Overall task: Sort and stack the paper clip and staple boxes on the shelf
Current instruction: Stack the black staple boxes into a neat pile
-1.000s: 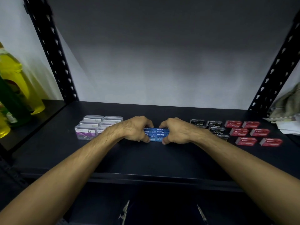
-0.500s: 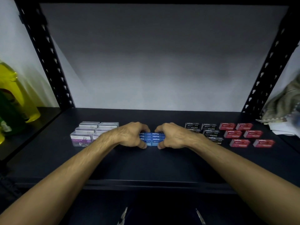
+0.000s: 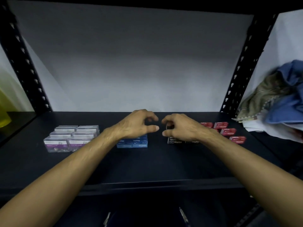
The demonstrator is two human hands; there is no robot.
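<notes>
On the dark shelf (image 3: 147,163) a block of blue staple boxes (image 3: 132,143) sits in the middle. My left hand (image 3: 137,124) hovers just above it, fingers loosely curled and holding nothing. My right hand (image 3: 178,126) is over the black staple boxes (image 3: 175,142). Its thumb and fingers curve around the back black box (image 3: 169,127), and whether they grip it is unclear. Clear paper clip boxes with purple labels (image 3: 70,138) stand in rows at the left. Red staple boxes (image 3: 227,131) lie spread out at the right, partly behind my right wrist.
Black perforated uprights (image 3: 24,63) (image 3: 242,63) frame the bay, with a white wall behind. A yellow bottle (image 3: 4,110) stands in the left bay. Crumpled cloths (image 3: 278,102) are piled in the right bay. The shelf's front edge (image 3: 147,184) runs below my forearms.
Both hands have let go of the blue boxes and lifted. The right hand moved right over the black boxes. The blue block now stands uncovered.
</notes>
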